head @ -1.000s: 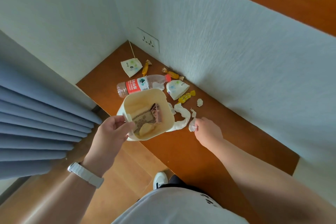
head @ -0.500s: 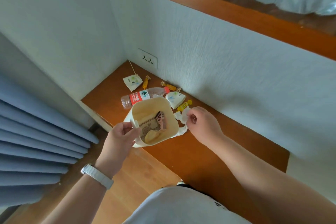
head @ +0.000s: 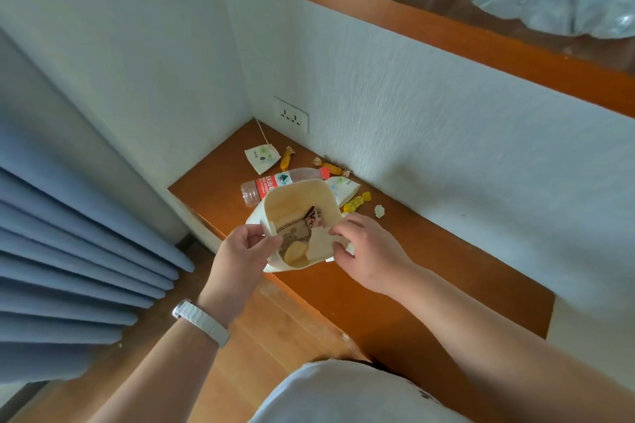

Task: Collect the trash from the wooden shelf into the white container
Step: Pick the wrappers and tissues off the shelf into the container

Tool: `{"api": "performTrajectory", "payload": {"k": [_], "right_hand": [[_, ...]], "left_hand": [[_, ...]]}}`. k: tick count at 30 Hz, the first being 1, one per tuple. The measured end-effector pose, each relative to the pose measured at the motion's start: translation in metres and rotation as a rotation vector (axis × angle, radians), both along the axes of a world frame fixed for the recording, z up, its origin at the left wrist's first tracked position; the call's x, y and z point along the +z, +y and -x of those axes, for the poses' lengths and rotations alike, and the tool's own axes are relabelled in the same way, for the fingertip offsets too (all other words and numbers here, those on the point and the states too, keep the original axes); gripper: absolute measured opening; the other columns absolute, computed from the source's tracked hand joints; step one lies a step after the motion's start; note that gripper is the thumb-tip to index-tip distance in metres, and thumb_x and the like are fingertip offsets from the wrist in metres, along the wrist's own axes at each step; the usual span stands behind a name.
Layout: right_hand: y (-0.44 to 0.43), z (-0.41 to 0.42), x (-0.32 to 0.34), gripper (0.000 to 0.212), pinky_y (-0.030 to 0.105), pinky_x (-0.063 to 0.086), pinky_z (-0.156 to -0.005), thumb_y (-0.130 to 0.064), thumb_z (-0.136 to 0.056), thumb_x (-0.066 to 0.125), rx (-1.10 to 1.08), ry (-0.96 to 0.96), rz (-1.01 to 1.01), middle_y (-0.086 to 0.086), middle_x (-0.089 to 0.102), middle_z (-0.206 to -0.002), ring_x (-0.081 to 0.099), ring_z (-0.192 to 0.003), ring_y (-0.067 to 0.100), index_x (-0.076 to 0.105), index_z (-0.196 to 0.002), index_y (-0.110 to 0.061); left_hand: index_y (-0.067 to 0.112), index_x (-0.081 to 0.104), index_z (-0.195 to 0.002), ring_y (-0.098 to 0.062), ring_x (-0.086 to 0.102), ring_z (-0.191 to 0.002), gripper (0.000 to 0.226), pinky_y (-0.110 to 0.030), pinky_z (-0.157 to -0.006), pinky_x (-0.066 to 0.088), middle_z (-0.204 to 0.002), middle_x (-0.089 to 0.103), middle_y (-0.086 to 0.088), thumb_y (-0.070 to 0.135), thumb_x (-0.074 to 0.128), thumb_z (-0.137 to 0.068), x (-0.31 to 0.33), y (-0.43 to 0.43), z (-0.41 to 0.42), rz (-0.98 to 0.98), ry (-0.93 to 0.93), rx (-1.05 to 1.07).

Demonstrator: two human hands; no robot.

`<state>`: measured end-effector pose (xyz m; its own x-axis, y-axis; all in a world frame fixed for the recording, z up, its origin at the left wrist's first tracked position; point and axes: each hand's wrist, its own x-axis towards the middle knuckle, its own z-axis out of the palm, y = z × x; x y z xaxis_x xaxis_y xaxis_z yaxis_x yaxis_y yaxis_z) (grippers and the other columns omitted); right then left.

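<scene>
We note a white ribbed watch strap point(head: 202, 321) at the left hand's point(head: 240, 252) wrist, bare forearms, and a light grey shirt point(head: 343, 395) with small dark printed marks point(head: 422, 392).

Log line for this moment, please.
left hand: grips white container rim | right hand: holds tissue at container mouth | on wooden shelf: bottle, candies, packets
</scene>
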<state>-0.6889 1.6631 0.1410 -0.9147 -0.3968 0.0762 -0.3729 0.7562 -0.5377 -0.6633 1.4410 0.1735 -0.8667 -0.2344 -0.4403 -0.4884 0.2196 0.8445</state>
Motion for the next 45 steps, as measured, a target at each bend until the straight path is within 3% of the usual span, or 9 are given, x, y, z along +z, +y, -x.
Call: {"api": "performTrajectory", "payload": {"k": [4, 7, 14, 22, 24, 28, 37, 41, 45], "right_hand": [[0.018, 0.005, 0.001, 0.026, 0.017, 0.043, -0.068, -0.025, -0.094, 0.058, -0.090, 0.005, 0.082, -0.008, 0.055, -0.108, 0.049, -0.089, 0.006, 0.063, -0.118, -0.015], [0.038, 0.014, -0.011, 0.027, 0.022, 0.050, -0.071, -0.029, -0.095, 0.057, -0.151, -0.057, 0.042, -0.007, 0.057, -0.113, 0.053, -0.089, 0.006, 0.061, -0.119, -0.018], [0.075, 0.042, -0.084, 0.043, 0.031, 0.055, -0.080, -0.035, -0.096, 0.051, -0.198, -0.272, -0.309, -0.004, 0.051, -0.134, 0.056, -0.106, 0.013, 0.047, -0.137, -0.024], [0.080, 0.073, -0.136, 0.054, 0.029, 0.056, -0.077, -0.033, -0.091, 0.062, -0.168, -0.188, -0.408, 0.005, 0.049, -0.130, 0.055, -0.110, 0.021, 0.040, -0.138, -0.021], [0.077, 0.080, -0.143, 0.046, 0.032, 0.056, -0.076, -0.031, -0.091, 0.061, -0.151, -0.203, -0.404, 0.007, 0.052, -0.124, 0.055, -0.106, 0.022, 0.046, -0.133, -0.018], [0.075, 0.085, -0.148, 0.024, 0.032, 0.053, -0.074, -0.020, -0.094, 0.055, -0.163, -0.266, -0.345, 0.006, 0.053, -0.112, 0.054, -0.096, 0.020, 0.056, -0.117, -0.014], [0.080, 0.071, -0.119, 0.025, 0.030, 0.051, -0.074, -0.013, -0.093, 0.053, -0.249, -0.330, -0.104, 0.003, 0.056, -0.112, 0.054, -0.089, 0.014, 0.060, -0.117, -0.014], [0.062, 0.071, -0.064, 0.022, 0.030, 0.051, -0.075, -0.010, -0.090, 0.056, -0.263, -0.143, 0.169, -0.002, 0.054, -0.107, 0.055, -0.093, 0.015, 0.062, -0.111, -0.013], [0.048, 0.071, -0.017, 0.024, 0.029, 0.051, -0.072, -0.009, -0.087, 0.065, -0.101, 0.105, 0.238, 0.005, 0.060, -0.109, 0.057, -0.094, 0.018, 0.064, -0.110, -0.008]], "left_hand": [[0.021, 0.065, -0.107, -0.023, 0.073, -0.097, 0.020, -0.050, -0.090, 0.062, -0.100, 0.075, -0.001, 0.029, 0.074, -0.091, 0.004, 0.004, 0.003, 0.039, -0.013, 0.004], [0.020, 0.066, -0.108, -0.023, 0.073, -0.096, 0.022, -0.050, -0.089, 0.062, -0.099, 0.076, -0.002, 0.028, 0.075, -0.091, 0.004, 0.006, 0.006, 0.044, -0.023, 0.046], [0.025, 0.064, -0.105, -0.019, 0.071, -0.096, 0.018, -0.040, -0.085, 0.063, -0.099, 0.074, 0.001, 0.030, 0.074, -0.091, 0.005, 0.009, 0.015, 0.120, -0.033, 0.106], [0.022, 0.068, -0.114, -0.019, 0.071, -0.098, 0.026, -0.046, -0.090, 0.061, -0.102, 0.076, 0.002, 0.033, 0.072, -0.090, 0.008, 0.016, 0.008, 0.190, -0.068, 0.142], [0.024, 0.069, -0.111, -0.021, 0.071, -0.098, 0.024, -0.048, -0.090, 0.061, -0.101, 0.076, 0.002, 0.033, 0.073, -0.089, 0.007, 0.019, 0.007, 0.179, -0.082, 0.171], [0.028, 0.068, -0.103, -0.025, 0.071, -0.098, 0.016, -0.052, -0.090, 0.060, -0.099, 0.076, 0.002, 0.029, 0.074, -0.088, 0.005, 0.027, 0.005, 0.163, -0.105, 0.212], [0.027, 0.068, -0.103, -0.029, 0.073, -0.101, 0.027, -0.056, -0.091, 0.060, -0.101, 0.077, -0.002, 0.037, 0.076, -0.079, 0.014, 0.049, 0.001, 0.133, -0.116, 0.182], [0.028, 0.065, -0.100, -0.024, 0.071, -0.100, 0.012, -0.052, -0.093, 0.060, -0.103, 0.075, -0.002, 0.028, 0.073, -0.090, 0.017, 0.056, 0.001, 0.138, -0.111, 0.138], [0.024, 0.067, -0.105, -0.022, 0.071, -0.098, 0.017, -0.050, -0.090, 0.062, -0.103, 0.075, -0.001, 0.029, 0.074, -0.090, 0.017, 0.067, 0.002, 0.144, -0.110, 0.091]]}}
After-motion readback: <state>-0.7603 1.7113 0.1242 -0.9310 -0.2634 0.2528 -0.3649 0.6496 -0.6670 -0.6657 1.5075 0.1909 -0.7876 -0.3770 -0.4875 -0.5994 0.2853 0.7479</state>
